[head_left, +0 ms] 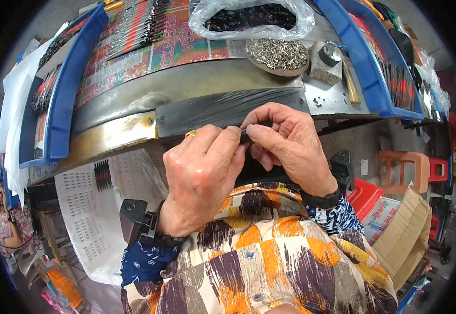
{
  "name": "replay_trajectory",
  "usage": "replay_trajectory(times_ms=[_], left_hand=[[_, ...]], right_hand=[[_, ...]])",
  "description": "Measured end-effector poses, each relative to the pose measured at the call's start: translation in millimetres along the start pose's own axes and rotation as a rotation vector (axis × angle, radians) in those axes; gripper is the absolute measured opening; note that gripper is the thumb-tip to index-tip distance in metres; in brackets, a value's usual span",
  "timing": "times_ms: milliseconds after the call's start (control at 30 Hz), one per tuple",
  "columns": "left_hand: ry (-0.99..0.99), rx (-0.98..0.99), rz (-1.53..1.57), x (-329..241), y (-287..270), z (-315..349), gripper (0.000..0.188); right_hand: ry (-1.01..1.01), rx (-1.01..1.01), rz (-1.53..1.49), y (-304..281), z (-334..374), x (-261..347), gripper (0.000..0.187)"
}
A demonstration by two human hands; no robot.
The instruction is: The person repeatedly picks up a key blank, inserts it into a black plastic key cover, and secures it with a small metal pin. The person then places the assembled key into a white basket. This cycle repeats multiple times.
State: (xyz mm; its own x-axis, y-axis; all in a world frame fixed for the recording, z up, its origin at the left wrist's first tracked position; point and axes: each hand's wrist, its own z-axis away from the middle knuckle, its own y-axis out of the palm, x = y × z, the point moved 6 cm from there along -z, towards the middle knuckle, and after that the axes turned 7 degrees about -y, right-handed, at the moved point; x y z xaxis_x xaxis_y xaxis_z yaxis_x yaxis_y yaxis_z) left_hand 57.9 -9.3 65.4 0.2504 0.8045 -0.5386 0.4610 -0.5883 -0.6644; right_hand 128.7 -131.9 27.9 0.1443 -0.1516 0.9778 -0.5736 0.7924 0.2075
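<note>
Just in front of the bench edge, my left hand (200, 165) and my right hand (291, 141) meet at the fingertips. Pinched between them is a small black piece (245, 136), mostly covered by the fingers, so its exact kind cannot be made out. The right thumb and forefinger press on it from one side, and the left fingers close on it from the other. Behind the hands, a black strip (201, 114) covers part of the bench edge. A round dish (279, 72) heaped with small metal pins (275, 52) stands farther back.
A clear bag (199, 23) of black parts lies at the back. Right of the dish are a metal block (324, 70) and a brush (351, 86). Blue trays (63, 125) flank the bench. Slender black-and-red pieces (131, 29) lie in rows. A stool (419, 170) stands right.
</note>
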Motion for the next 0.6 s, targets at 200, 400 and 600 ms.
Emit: replay_trajectory(times_ms=[200,400,600], left_hand=[[0.012,-0.026,-0.001,0.6,1.4,-1.8,0.021],[-0.003,-0.015,0.016,1.2,-0.8,-2.8,0.021],[0.040,-0.016,0.012,0.9,1.2,-1.7,0.021]], right_hand=[[-0.110,-0.065,-0.107,2.1,0.9,-8.5,0.014],[-0.152,-0.040,-0.140,2.9,-1.4,-8.5,0.014],[-0.145,-0.019,-0.079,-0.5,-2.8,-8.9,0.015]])
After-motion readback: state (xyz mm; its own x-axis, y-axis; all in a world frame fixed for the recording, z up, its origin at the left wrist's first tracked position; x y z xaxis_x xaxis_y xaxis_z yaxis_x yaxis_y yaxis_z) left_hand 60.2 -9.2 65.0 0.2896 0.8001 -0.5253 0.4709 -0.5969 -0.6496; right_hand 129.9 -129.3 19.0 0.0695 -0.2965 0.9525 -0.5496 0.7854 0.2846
